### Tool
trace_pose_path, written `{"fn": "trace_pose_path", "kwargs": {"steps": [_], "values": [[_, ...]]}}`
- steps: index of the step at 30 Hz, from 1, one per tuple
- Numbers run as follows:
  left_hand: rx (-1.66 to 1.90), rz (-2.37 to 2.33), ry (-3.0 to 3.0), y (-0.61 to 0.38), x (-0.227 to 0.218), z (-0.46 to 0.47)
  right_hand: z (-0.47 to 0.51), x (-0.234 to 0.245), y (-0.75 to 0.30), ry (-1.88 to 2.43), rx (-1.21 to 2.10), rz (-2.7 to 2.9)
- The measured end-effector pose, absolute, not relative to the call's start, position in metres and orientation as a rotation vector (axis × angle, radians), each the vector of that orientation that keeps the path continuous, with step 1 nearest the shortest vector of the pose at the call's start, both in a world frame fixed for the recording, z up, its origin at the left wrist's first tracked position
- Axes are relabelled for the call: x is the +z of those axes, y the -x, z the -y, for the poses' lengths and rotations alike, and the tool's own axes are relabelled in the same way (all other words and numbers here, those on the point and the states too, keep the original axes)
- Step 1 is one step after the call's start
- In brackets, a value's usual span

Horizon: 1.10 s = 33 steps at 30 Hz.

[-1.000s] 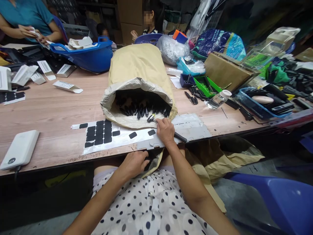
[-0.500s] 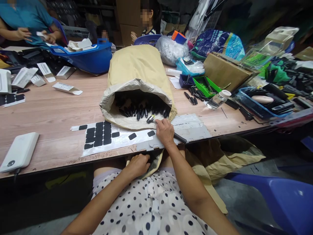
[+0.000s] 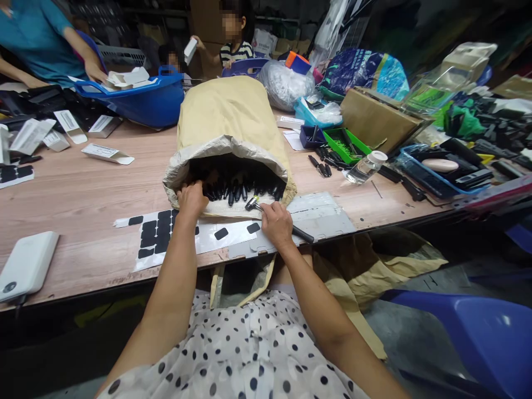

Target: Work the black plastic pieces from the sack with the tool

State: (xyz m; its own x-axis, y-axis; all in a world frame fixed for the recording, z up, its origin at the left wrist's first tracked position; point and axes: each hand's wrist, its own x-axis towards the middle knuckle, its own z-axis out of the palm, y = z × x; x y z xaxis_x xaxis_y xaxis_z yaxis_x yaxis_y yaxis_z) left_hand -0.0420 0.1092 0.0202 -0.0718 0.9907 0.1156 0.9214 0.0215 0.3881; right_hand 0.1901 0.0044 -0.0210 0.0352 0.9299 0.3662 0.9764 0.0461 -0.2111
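Note:
A tan paper sack (image 3: 226, 119) lies on its side on the wooden table (image 3: 83, 194), its mouth facing me and full of small black parts (image 3: 239, 191). My left hand (image 3: 192, 199) reaches into the left side of the sack's mouth with its fingers curled among the parts; what they hold, if anything, is hidden. My right hand (image 3: 275, 223) rests on a grey sheet (image 3: 320, 216) and grips a small hammer (image 3: 253, 203) with a metal head and a black handle. A backing sheet with several black pads (image 3: 162, 233) lies just left of my left arm.
A white power bank (image 3: 27, 265) sits at the near left edge. A blue basin (image 3: 145, 102) with white cartons stands at the back left, where another person's hand rests. Green and blue trays, a clear bottle (image 3: 366, 168) and bags crowd the right. A blue chair (image 3: 477, 338) stands at my right.
My left hand has risen from the bag on my lap, below the table edge, up to the sack's mouth. My right hand has kept the hammer in place.

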Motion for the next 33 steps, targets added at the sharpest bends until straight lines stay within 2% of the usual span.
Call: {"fn": "trace_pose_path", "kwargs": {"steps": [8, 12, 16, 22, 33], "values": [[0.431, -1.921, -2.106, 0.053, 0.023, -0.098, -0.004, -0.017, -0.19, 1.92, -0.145, 1.928], [0.586, -1.716, -2.194, 0.044, 0.028, -0.068, -0.003, -0.017, -0.19, 1.924, -0.135, 1.924], [0.671, -1.436, -2.234, 0.02, 0.013, -0.032, -0.004, -0.017, -0.191, 1.921, -0.127, 1.917], [0.749, -1.425, -2.209, 0.006, -0.015, -0.017, 0.0, -0.016, -0.193, 1.869, -0.062, 1.845], [0.673, -1.363, -2.173, 0.007, -0.006, -0.016, 0.053, 0.002, -0.179, 1.492, 0.229, 1.66]]}}
